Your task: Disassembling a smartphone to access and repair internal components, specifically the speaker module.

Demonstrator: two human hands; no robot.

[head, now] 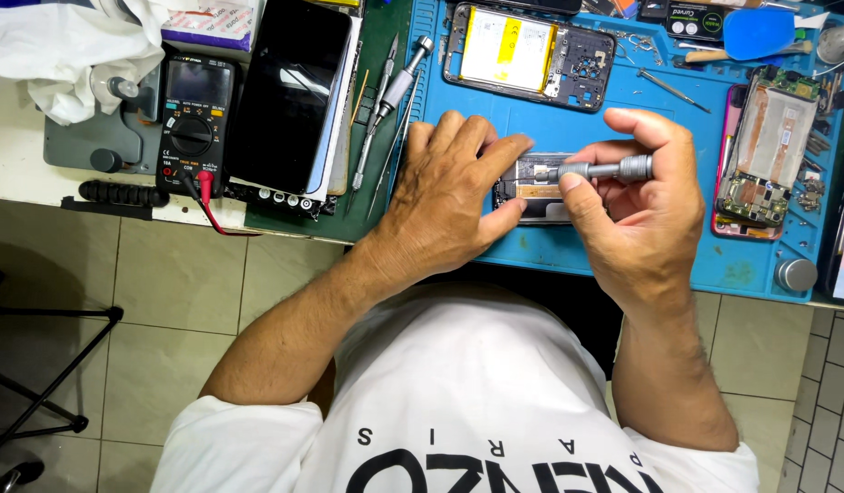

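Right hand (645, 215): thumb and forefinger closed around a slim silver precision screwdriver (604, 169), held nearly flat, tip pointing left onto the small opened phone (531, 187). Grip is a light pinch near the knurled collar; remaining fingers curl underneath.

Left hand (449, 196): holds no tool. Fingers spread and lie flat over the phone's left end, pressing it down on the blue mat (568, 246). Thumb reaches toward the driver tip.

Judgement on doing this well: keep the bit seated squarely in the screw head and the driver in line with the screw, turning with the fingertips only (tiny heads strip easily if the tip rides out). The left hand's downward pressure should keep the phone from sliding. The driver looks very low-angled here; raising it more upright would probably seat it better.

The phone: lies at the middle of the mat, near the front edge of the counter, between both hands. Back is off; a dark frame, a grey metal shield and a coppery strip show. Most of it is hidden by fingers.

Outward: a larger opened phone with yellow-and-white battery (529, 53) lies beyond, a third stripped phone (764, 151) at right. Left of the mat: spare drivers (390, 96), a dark-screened phone (289, 96), a black multimeter (193, 123) with a red lead.
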